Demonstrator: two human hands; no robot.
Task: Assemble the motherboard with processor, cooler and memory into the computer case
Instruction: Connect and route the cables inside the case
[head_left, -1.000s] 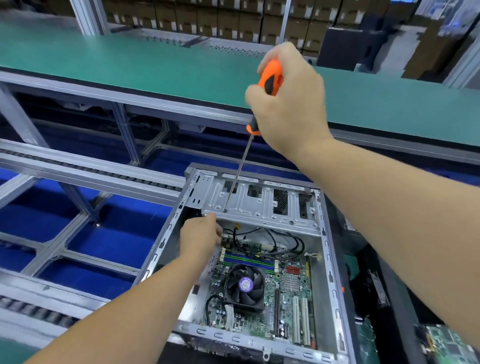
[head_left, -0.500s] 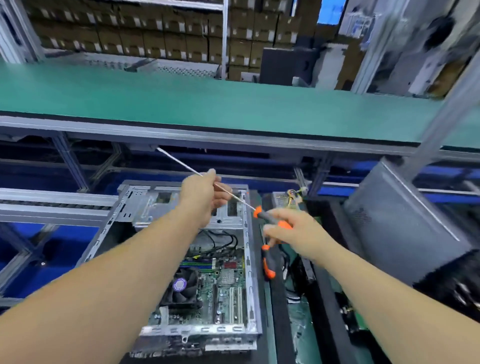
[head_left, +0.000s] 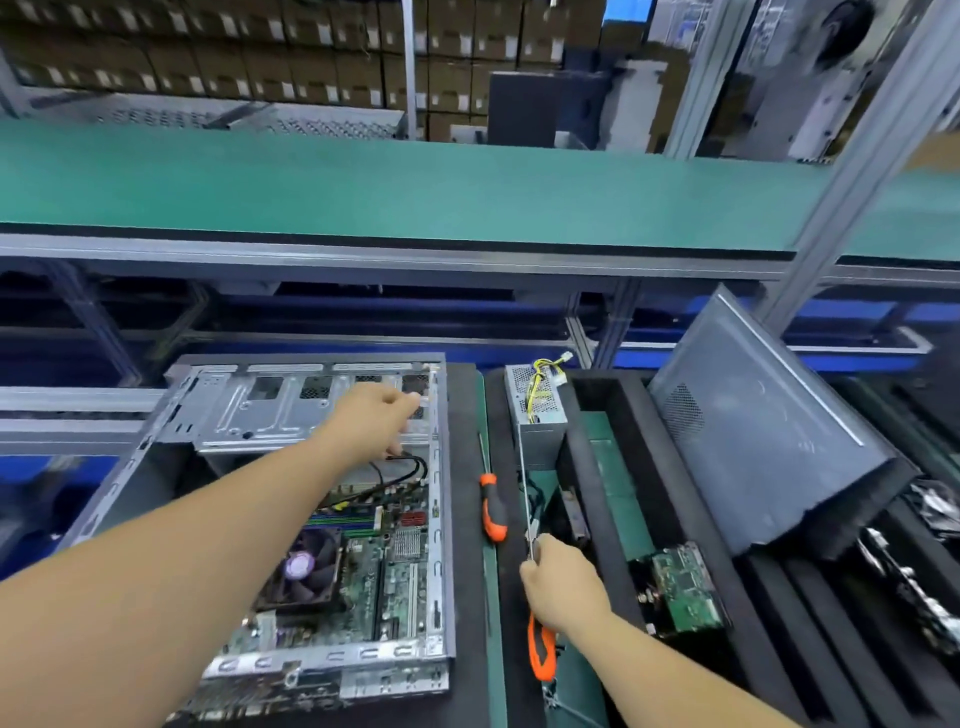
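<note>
The open grey computer case (head_left: 156, 436) lies on its side at the left. Inside it sits the green motherboard (head_left: 400, 577) with the black cooler fan (head_left: 306, 566) and the memory sticks (head_left: 348, 519). My left hand (head_left: 376, 418) reaches over the drive cage (head_left: 260, 415), and its curled fingers pinch at the case's far right corner. My right hand (head_left: 563, 590), right of the case, grips a long screwdriver (head_left: 540, 657) with an orange handle where handle meets shaft. The shaft points away from me.
A second orange screwdriver (head_left: 491, 506) lies on the black foam mat (head_left: 467, 571) between case and right hand. A power supply (head_left: 537, 410) with yellow wires stands beyond. A grey side panel (head_left: 753, 441) leans at the right, beside another circuit board (head_left: 680, 587). A green conveyor belt (head_left: 415, 192) runs behind.
My right hand brought the screwdriver out of the case and down to the right onto the mat. My left hand let go of the shaft and moved to the case's far right corner.
</note>
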